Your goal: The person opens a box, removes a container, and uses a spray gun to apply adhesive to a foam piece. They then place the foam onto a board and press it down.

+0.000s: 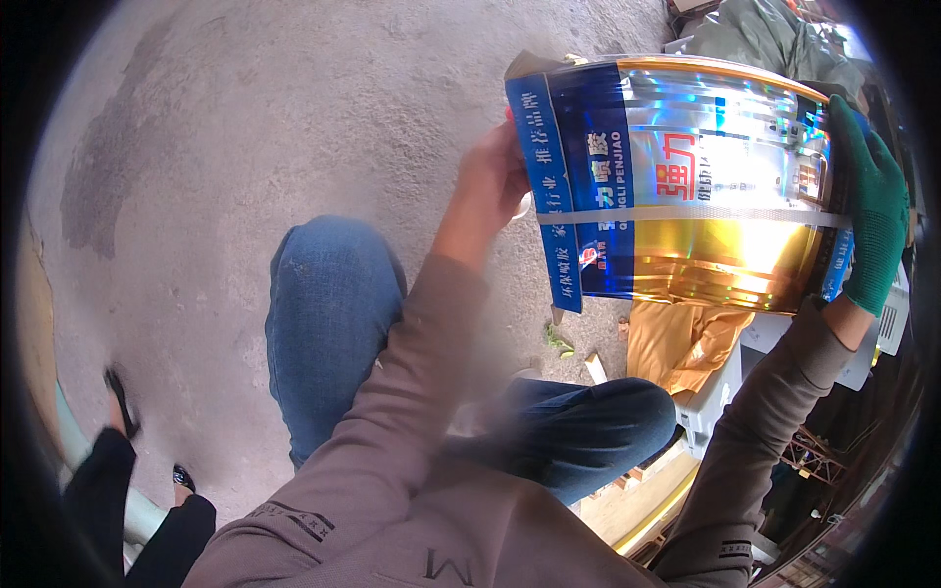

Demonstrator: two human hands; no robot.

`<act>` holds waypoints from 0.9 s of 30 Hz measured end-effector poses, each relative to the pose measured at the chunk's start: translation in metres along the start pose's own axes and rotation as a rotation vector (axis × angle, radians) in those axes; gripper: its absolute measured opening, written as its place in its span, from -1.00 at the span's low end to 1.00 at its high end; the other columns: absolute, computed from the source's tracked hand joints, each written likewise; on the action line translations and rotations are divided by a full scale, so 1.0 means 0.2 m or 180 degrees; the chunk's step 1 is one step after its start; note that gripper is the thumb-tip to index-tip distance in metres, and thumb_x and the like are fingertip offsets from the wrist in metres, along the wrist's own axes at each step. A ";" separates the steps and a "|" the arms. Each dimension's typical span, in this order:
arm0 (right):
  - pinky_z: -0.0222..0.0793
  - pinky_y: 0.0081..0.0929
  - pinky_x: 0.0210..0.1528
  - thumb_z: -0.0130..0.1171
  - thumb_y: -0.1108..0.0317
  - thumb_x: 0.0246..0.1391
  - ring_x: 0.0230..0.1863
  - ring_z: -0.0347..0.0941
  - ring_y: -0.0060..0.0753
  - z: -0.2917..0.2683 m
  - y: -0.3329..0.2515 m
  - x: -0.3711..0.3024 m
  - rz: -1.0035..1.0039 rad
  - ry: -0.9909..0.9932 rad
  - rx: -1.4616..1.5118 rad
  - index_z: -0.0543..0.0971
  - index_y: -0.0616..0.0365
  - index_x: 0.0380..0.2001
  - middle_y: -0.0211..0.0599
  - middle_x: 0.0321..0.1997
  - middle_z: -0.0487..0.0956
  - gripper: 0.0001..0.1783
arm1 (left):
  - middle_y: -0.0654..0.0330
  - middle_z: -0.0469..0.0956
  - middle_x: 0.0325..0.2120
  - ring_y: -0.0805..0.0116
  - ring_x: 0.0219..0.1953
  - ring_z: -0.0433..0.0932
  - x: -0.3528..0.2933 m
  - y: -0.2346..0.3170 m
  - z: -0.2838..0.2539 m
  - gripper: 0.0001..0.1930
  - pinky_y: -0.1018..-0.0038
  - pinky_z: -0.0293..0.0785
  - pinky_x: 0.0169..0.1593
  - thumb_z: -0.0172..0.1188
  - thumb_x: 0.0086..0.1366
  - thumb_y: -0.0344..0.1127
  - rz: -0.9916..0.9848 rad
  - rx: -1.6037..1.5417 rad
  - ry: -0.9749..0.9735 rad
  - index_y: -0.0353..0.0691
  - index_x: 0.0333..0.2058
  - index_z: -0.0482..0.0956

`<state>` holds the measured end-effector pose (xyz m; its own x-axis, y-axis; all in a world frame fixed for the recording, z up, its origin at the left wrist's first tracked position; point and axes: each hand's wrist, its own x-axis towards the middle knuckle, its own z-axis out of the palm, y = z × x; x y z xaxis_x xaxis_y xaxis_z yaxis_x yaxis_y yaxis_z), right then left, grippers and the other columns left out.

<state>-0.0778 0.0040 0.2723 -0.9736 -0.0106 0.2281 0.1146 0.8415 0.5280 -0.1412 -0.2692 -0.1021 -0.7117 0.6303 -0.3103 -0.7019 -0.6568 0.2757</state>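
A rough grey concrete floor (314, 127) fills most of the view. Over it reach the arms of a person in a grey-brown sweatshirt (382, 461). Held up between both hands, front right, is a large metallic pail (745, 171) on its side, silver and gold with a dark blue panel. Below are bent knees in blue jeans (333, 314). At lower left, another person's black trousers (98, 490) and shoes show. The right hand (874, 211), in a green knitted glove, holds the pail's right end, fingers curved over it. A crumpled golden cloth (676, 343) lies beneath. The bare left hand (497, 171) grips the blue cardboard (539, 147) at the left end, fingers partly hidden. A narrow white strap (706, 215) runs lengthwise along the pail.
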 end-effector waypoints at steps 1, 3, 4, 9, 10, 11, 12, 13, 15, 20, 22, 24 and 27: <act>0.52 -0.41 0.28 0.02 0.06 0.52 0.22 0.63 -0.31 0.00 0.00 0.00 0.0022 -0.0005 0.0035 0.57 0.03 0.33 -0.16 0.21 0.68 -0.52 | 0.12 0.75 -0.27 0.36 -0.27 0.73 0.00 0.00 0.00 -0.47 0.40 0.68 -0.19 0.06 0.55 0.14 -0.0007 0.0038 0.0013 -0.30 -0.06 0.65; 0.51 -0.42 0.29 0.02 0.06 0.52 0.23 0.62 -0.32 -0.01 -0.01 0.00 0.0062 -0.0004 0.0109 0.57 0.03 0.34 -0.16 0.22 0.68 -0.51 | 0.12 0.75 -0.27 0.36 -0.28 0.73 0.01 -0.01 0.00 -0.46 0.39 0.67 -0.18 0.06 0.55 0.15 -0.0005 0.0040 0.0002 -0.30 -0.06 0.65; 0.50 -0.42 0.30 0.02 0.06 0.52 0.23 0.62 -0.33 -0.01 -0.02 0.00 0.0085 -0.0005 0.0164 0.56 0.04 0.34 -0.16 0.23 0.68 -0.51 | 0.12 0.75 -0.26 0.36 -0.28 0.73 0.01 -0.01 0.00 -0.46 0.38 0.67 -0.18 0.06 0.55 0.15 -0.0002 0.0025 -0.0010 -0.29 -0.06 0.65; 0.48 -0.44 0.32 0.02 0.05 0.52 0.25 0.61 -0.35 -0.01 -0.04 0.01 0.0155 -0.0009 0.0457 0.56 0.04 0.34 -0.17 0.24 0.67 -0.50 | 0.13 0.75 -0.26 0.36 -0.27 0.73 0.01 -0.01 -0.01 -0.49 0.37 0.68 -0.15 0.06 0.56 0.13 0.0002 -0.0031 -0.0063 -0.29 -0.06 0.65; 0.49 -0.43 0.31 0.03 0.04 0.51 0.24 0.61 -0.34 -0.01 -0.04 0.00 0.0286 -0.0025 0.0382 0.56 0.04 0.34 -0.17 0.24 0.67 -0.49 | 0.13 0.75 -0.26 0.36 -0.27 0.73 0.01 -0.01 -0.01 -0.49 0.37 0.68 -0.15 0.06 0.56 0.12 -0.0005 -0.0046 -0.0071 -0.29 -0.06 0.65; 0.50 -0.42 0.30 0.03 0.03 0.51 0.23 0.62 -0.34 0.00 -0.04 0.01 0.0391 -0.0044 0.0413 0.57 0.04 0.33 -0.18 0.24 0.67 -0.49 | 0.13 0.75 -0.25 0.36 -0.27 0.73 0.01 -0.01 -0.01 -0.50 0.37 0.68 -0.15 0.07 0.56 0.11 -0.0012 -0.0062 -0.0075 -0.28 -0.06 0.65; 0.51 -0.41 0.30 0.04 0.09 0.50 0.23 0.62 -0.32 0.00 -0.04 0.01 0.0500 -0.0068 0.0571 0.56 0.01 0.35 -0.17 0.25 0.66 -0.51 | 0.14 0.75 -0.25 0.36 -0.28 0.73 0.01 -0.01 -0.01 -0.51 0.37 0.68 -0.14 0.07 0.56 0.10 -0.0028 -0.0083 -0.0074 -0.28 -0.06 0.65; 0.52 -0.40 0.29 0.05 0.15 0.48 0.24 0.62 -0.29 0.00 -0.03 0.01 0.0512 -0.0095 0.0378 0.54 -0.01 0.36 -0.16 0.26 0.65 -0.53 | 0.14 0.75 -0.26 0.36 -0.28 0.74 0.01 -0.01 -0.01 -0.52 0.38 0.68 -0.14 0.07 0.56 0.09 -0.0021 -0.0074 -0.0076 -0.28 -0.06 0.65; 0.53 -0.38 0.30 0.07 0.33 0.46 0.26 0.61 -0.23 0.00 -0.03 0.00 0.0558 -0.0212 0.0396 0.50 -0.08 0.40 -0.11 0.29 0.62 -0.51 | 0.15 0.75 -0.26 0.37 -0.28 0.74 0.01 -0.01 -0.01 -0.54 0.38 0.69 -0.15 0.08 0.56 0.06 -0.0026 -0.0068 -0.0071 -0.29 -0.07 0.65; 0.53 -0.39 0.30 0.06 0.35 0.47 0.27 0.59 -0.27 -0.03 0.00 0.00 0.0069 -0.0268 0.0084 0.52 -0.06 0.39 -0.13 0.30 0.61 -0.53 | 0.17 0.74 -0.28 0.40 -0.30 0.74 0.02 -0.01 -0.02 -0.60 0.42 0.70 -0.18 0.09 0.55 -0.03 -0.0011 -0.0148 -0.0091 -0.30 -0.07 0.65; 0.54 -0.38 0.29 0.06 0.34 0.48 0.25 0.61 -0.25 -0.04 -0.01 0.00 0.0088 -0.0217 0.0235 0.52 -0.07 0.39 -0.13 0.28 0.63 -0.53 | 0.13 0.73 -0.22 0.36 -0.23 0.72 0.03 -0.01 -0.03 -0.63 0.39 0.68 -0.11 0.07 0.54 -0.10 -0.0046 -0.0163 -0.0122 -0.32 -0.05 0.65; 0.56 -0.33 0.27 0.05 0.33 0.48 0.21 0.65 -0.18 -0.04 -0.02 0.00 -0.0137 -0.0152 0.0072 0.52 -0.12 0.39 -0.11 0.24 0.66 -0.53 | 0.06 0.71 -0.10 0.27 -0.09 0.69 0.03 -0.01 -0.04 -0.66 0.31 0.64 0.03 0.01 0.53 -0.22 -0.0107 -0.0121 -0.0201 -0.36 0.00 0.64; 0.55 -0.35 0.28 0.05 0.34 0.48 0.21 0.65 -0.18 -0.04 -0.05 0.01 0.0008 -0.0170 0.0241 0.52 -0.13 0.39 -0.12 0.25 0.65 -0.53 | 0.06 0.70 -0.10 0.28 -0.10 0.69 0.03 -0.01 -0.05 -0.65 0.32 0.64 0.02 0.02 0.52 -0.21 -0.0124 -0.0081 -0.0140 -0.36 -0.01 0.64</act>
<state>-0.0783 -0.0083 0.2744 -0.9827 0.0187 0.1844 0.1037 0.8799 0.4638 -0.1443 -0.2683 -0.1127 -0.6848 0.6728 -0.2800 -0.7285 -0.6414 0.2407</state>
